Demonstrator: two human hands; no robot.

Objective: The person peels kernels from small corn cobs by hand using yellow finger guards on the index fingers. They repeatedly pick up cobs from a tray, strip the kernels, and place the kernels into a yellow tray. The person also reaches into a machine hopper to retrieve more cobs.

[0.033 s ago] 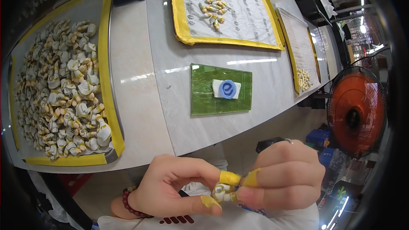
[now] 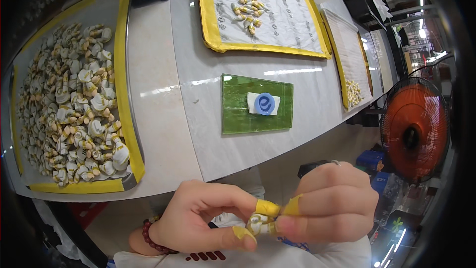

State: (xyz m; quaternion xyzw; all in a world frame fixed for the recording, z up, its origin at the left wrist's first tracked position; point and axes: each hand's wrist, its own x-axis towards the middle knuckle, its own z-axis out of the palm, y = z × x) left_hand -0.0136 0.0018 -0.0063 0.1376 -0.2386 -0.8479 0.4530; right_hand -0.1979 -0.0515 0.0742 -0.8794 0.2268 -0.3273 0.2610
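Below table edge (image 2: 208, 171), small piece (image 2: 258, 224) pinched between both hands' fingers (image 2: 267, 208).

Single view only, head-worn fisheye cam, left of a side-by-side pair. Looks steeply down and fwd over the worktable (image 2: 163, 134); upright, not mirrored. Strong barrel bend: table edges curve, dark vignette around the rim. Left hand (image 2: 198, 218) and right hand (image 2: 332, 203) sit close at the bottom edge, large in frame. Tray of pieces (image 2: 126, 119) at left, mid-range; green mat (image 2: 238, 114) centre; far tray (image 2: 208, 15) at top, small. Orange fan (image 2: 414, 134) at right rim, below table level. No 2nd view, so no overlap to note.
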